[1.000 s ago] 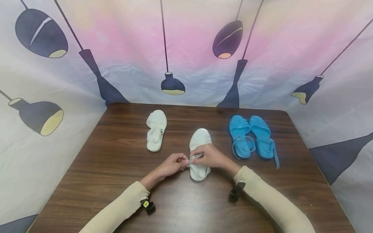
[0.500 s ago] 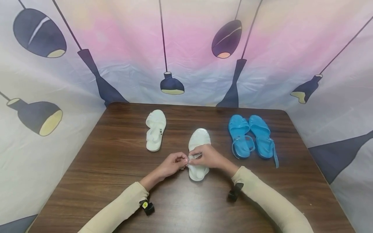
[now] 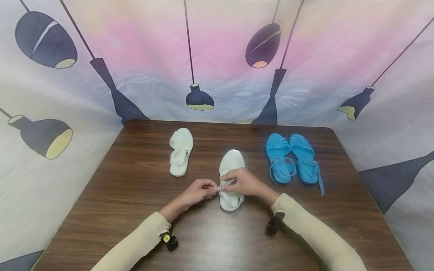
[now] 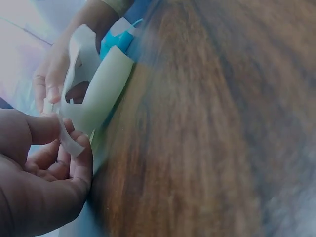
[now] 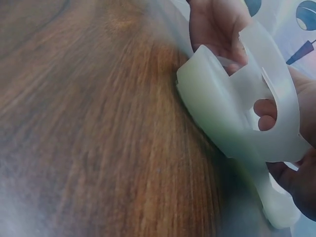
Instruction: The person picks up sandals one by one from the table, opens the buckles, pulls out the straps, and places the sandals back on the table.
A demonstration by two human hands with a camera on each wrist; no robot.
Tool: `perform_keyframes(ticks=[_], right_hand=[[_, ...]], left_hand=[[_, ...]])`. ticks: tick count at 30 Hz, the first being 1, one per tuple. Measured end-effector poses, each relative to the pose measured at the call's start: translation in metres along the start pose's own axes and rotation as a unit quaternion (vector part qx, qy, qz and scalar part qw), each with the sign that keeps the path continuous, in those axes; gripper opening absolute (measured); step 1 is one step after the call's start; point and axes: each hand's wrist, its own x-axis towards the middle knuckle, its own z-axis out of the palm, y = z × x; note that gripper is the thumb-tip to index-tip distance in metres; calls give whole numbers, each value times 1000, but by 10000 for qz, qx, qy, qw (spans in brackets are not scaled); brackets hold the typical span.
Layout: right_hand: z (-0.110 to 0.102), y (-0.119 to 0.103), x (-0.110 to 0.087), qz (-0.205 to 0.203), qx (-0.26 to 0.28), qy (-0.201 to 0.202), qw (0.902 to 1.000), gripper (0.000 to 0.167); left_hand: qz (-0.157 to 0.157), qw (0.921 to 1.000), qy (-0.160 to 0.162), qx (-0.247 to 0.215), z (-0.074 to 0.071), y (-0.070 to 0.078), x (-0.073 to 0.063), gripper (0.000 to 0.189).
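Note:
A white sandal [image 3: 232, 161] lies on the table, toe pointing away from me. My left hand [image 3: 200, 191] is at its left side, pinching the free end of the ankle strap [image 4: 72, 144] between thumb and fingers. From the other side, my right hand [image 3: 247, 182] reaches over the sandal and grips the strap near its buckle side with thumb and fingertips. The buckle itself is hidden by the fingers. In the right wrist view, the heel [image 5: 210, 91] and the raised back strap [image 5: 276, 74] curve up beside the right hand's fingers.
Another white sandal [image 3: 183, 141], with a small metal buckle, lies at the back left. A pair of blue sandals stands at the right, the left one [image 3: 278, 145] beside the right one [image 3: 301, 146]. A printed cloth [image 3: 145, 56] hangs behind the brown table [image 3: 217, 241].
My left hand has pulled slightly to the left, and a bit more strap shows between the two hands. The right hand holds nearly the same place; the other sandals have not moved.

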Motion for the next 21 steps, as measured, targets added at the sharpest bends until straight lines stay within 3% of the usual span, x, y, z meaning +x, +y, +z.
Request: perform_keyframes(ticks=[15,21], right_hand=[[5,2,1,-18,166,74,9998,15],[4,0,-1,189,103,63,9997,16]], left_hand=[[182,9996,-40,-213,3,-3,5,20],[159,9993,31,323,-2,0,-1,18]])
